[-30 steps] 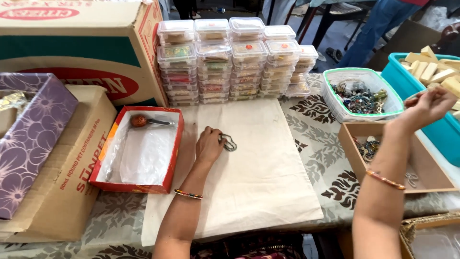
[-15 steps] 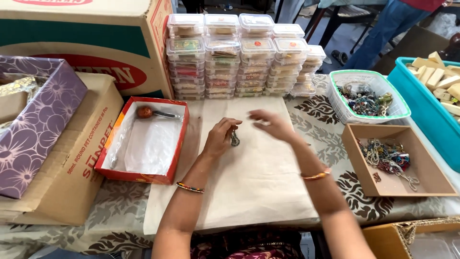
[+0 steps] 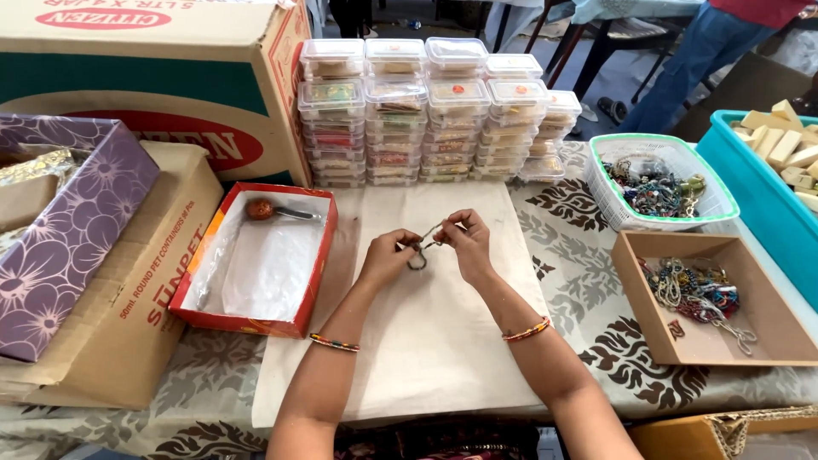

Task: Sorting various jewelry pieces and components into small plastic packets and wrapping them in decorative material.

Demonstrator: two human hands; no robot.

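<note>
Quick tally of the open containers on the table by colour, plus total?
Red box: 1
Purple floral box: 1
White basket with green rim: 1
Teal bin: 1
Brown tray: 1
Total: 5
Both the left hand and right hand hold a small beaded piece.

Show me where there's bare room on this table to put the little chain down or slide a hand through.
Free: the pale cloth below both hands, and its strip between the right hand and the patterned tablecloth. The red box is mostly bare plastic. Crowded: the stacked clear containers, white basket and brown tray.
</note>
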